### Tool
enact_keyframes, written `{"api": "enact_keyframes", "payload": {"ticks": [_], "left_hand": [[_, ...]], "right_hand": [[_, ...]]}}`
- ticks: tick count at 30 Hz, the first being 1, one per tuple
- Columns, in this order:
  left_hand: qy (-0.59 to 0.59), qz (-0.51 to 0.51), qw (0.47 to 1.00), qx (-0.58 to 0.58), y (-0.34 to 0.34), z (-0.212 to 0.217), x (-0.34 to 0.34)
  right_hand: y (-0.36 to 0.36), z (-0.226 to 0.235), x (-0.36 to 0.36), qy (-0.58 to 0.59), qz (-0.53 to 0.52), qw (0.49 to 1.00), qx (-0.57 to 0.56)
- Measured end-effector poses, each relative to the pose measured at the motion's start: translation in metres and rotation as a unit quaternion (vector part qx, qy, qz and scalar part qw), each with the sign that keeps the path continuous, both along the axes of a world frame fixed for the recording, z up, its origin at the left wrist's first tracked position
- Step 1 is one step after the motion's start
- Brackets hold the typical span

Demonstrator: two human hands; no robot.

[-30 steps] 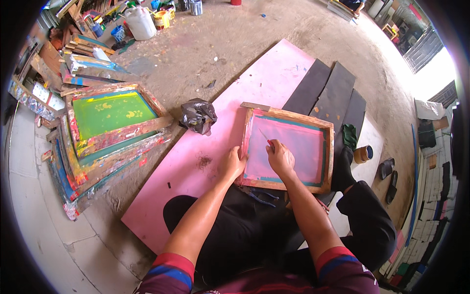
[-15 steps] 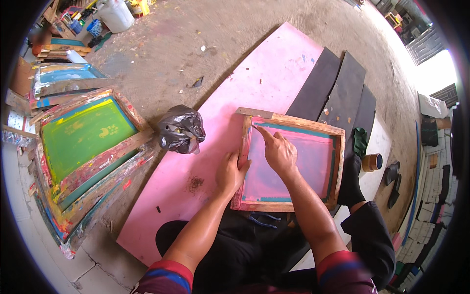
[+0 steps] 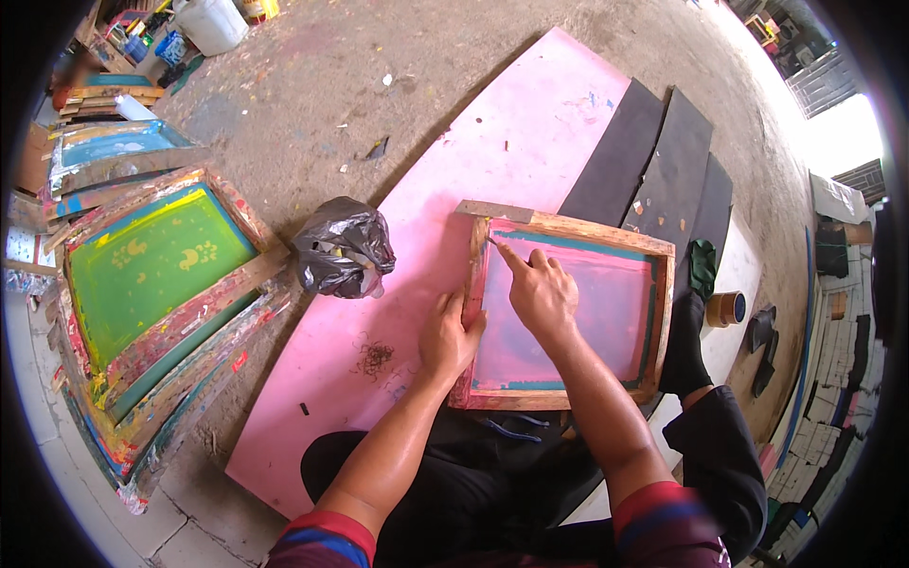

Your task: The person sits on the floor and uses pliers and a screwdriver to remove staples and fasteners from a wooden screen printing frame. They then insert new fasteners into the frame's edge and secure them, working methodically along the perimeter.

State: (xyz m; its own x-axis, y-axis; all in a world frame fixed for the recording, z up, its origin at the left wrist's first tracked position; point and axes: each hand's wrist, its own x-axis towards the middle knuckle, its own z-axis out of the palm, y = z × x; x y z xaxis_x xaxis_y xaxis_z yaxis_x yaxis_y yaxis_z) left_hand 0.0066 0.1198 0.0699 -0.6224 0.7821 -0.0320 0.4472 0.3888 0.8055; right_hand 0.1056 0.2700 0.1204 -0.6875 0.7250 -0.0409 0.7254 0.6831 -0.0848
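Observation:
A wooden silk-screen frame (image 3: 566, 322) with pinkish-lilac mesh and a teal border rests tilted before me, partly over my lap. My left hand (image 3: 452, 336) grips its left side bar, thumb on top. Over the mesh, my right hand (image 3: 543, 292) has its index finger stretched to the upper left inner corner and its other fingers curled. A thin dark tip shows at that fingertip; what the hand pinches is too small to name. Just below the frame lies a blue-handled pair of pliers (image 3: 516, 432).
The frame overlaps a pink board (image 3: 530, 123) with black sheets (image 3: 668, 180) beside it. A crumpled black plastic bag (image 3: 343, 248) sits left, near stacked paint-stained screens (image 3: 161, 270). Right of my foot stand a brown tape roll (image 3: 726, 309) and black sandals (image 3: 763, 336).
The view has shifted slightly. Both hands stay on the frame in nearly the same places, with the right fingertip still at the upper left corner.

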Motion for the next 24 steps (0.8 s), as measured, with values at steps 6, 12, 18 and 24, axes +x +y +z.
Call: {"api": "enact_keyframes", "payload": {"ticks": [6,12,18,24], "left_hand": [[0.01,-0.028,0.998,-0.06,0.001,0.004,0.0],[-0.01,-0.038,0.997,-0.062,-0.001,0.004,-0.002],[0.006,-0.035,0.998,-0.058,-0.002,0.003,-0.001],[-0.025,-0.026,0.996,-0.081,-0.004,0.003,0.005]], "right_hand": [[-0.009,-0.001,0.005,-0.007,0.016,1.0,0.0],[0.003,-0.004,-0.009,-0.028,0.01,0.999,0.042],[0.0,0.0,-0.001,-0.048,0.065,0.994,0.073],[-0.018,0.007,0.028,-0.077,0.113,0.988,0.065]]}}
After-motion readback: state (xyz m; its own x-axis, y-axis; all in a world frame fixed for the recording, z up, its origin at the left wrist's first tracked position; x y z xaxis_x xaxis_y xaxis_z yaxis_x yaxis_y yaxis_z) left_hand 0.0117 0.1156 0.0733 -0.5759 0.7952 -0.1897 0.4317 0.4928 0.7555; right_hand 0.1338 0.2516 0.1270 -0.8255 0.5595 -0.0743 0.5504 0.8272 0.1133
